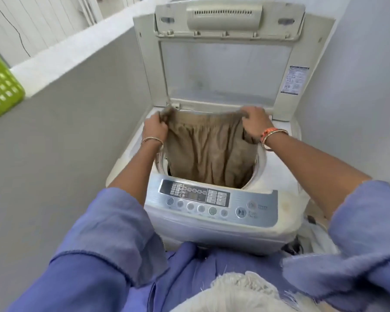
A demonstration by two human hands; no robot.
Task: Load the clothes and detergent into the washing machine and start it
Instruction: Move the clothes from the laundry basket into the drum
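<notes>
In the head view, a tan garment is being held stretched over the open drum of a top-loading washing machine, its lower part already hanging down inside the tub while its upper hem is being kept level with the far rim. The left hand is being kept clenched on one bunched corner of the cloth, and the right hand is being kept pinched on the opposite corner, fingers curled over the hem. The lid is being left propped upright behind the drum. The control panel is being left untouched at the near edge, and no detergent is being shown anywhere in the view. A green basket is being glimpsed at the far left, well apart from the machine, beyond a low wall.

The garment is being judged soft, light and limp: it is draping in loose folds and taking no shape of its own. The two top corners are being judged the sensible holds, since the cloth is hanging freely from them and is likely to drop straight into the tub once let go.
</notes>
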